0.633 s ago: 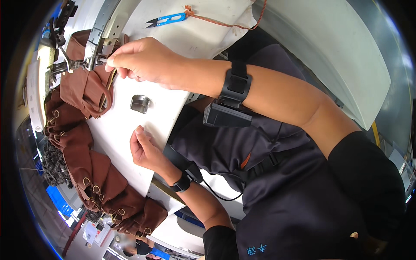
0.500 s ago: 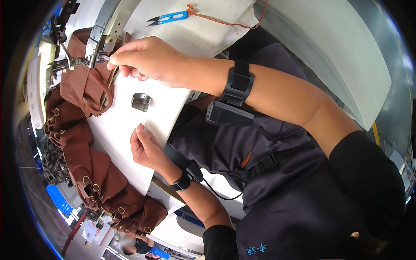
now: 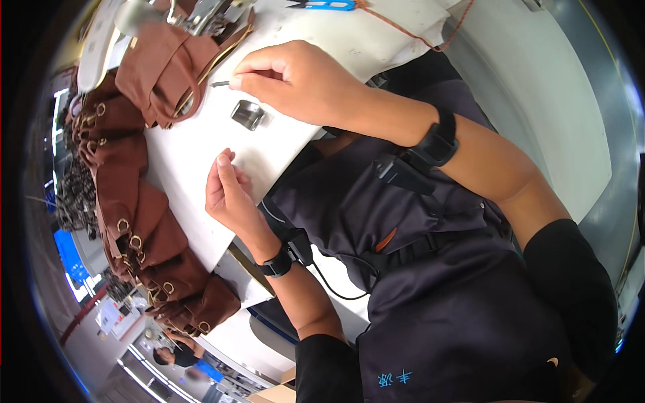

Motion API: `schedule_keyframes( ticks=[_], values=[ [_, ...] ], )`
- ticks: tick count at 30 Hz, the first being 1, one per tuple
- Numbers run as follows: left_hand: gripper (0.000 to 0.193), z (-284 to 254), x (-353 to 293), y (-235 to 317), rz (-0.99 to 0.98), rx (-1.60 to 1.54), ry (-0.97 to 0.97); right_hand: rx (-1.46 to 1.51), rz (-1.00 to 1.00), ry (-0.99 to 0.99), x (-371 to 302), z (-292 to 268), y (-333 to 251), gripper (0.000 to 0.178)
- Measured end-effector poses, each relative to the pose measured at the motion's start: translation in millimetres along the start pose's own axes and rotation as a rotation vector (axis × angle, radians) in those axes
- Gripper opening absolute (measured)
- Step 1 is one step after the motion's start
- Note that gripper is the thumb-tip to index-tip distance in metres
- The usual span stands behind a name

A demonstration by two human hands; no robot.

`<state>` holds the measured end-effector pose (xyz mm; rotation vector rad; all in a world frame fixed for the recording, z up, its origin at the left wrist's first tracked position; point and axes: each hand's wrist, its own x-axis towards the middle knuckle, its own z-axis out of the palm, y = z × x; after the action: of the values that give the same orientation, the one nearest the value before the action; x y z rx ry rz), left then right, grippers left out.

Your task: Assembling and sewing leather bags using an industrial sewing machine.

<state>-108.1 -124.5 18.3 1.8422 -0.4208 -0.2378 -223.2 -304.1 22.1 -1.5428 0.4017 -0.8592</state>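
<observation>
My right hand (image 3: 295, 80) is above the white table, pinching a small, thin dark piece with a pointed tip (image 3: 219, 84) between thumb and fingers. Its kind is too small to make out. Below that hand, a small shiny black curved object (image 3: 248, 115) lies on the tabletop. My left hand (image 3: 230, 185) hovers over the near part of the table, its fingers curled against the thumb, with nothing visible in them. A brown bag (image 3: 161, 74) with a looped handle lies beyond my right hand, under the metal parts of a sewing machine (image 3: 205, 17).
Several brown bag pieces with gold rings (image 3: 144, 208) are piled along the table's left edge. Blue thread snips (image 3: 329, 5) with an orange cord lie at the top of the white table (image 3: 181, 161). Another person (image 3: 178, 352) is in the background at lower left.
My right hand has drawn back from the machine with the thin dark piece in its pinch. My left hand's fingers have turned upward. The view has shifted, moving the machine toward the top edge.
</observation>
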Motion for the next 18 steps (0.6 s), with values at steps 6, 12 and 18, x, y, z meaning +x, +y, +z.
schedule_keyframes(
  ticks=[6, 12, 18],
  values=[
    [0.03, 9.7, -6.5, 38.4, 0.181, -0.132, -0.112, -0.155, -0.084, -0.125, -9.9, 5.6, -16.8, 0.022],
    [0.026, 16.6, -6.6, 42.1, 0.2, -0.148, -0.137, -0.265, -0.122, -0.216, -19.8, 10.0, -19.8, 0.02],
    [0.019, 12.7, -8.5, 33.3, 0.171, -0.153, -0.202, -0.351, -0.147, -0.279, -27.4, 12.5, -17.4, 0.018]
  ],
)
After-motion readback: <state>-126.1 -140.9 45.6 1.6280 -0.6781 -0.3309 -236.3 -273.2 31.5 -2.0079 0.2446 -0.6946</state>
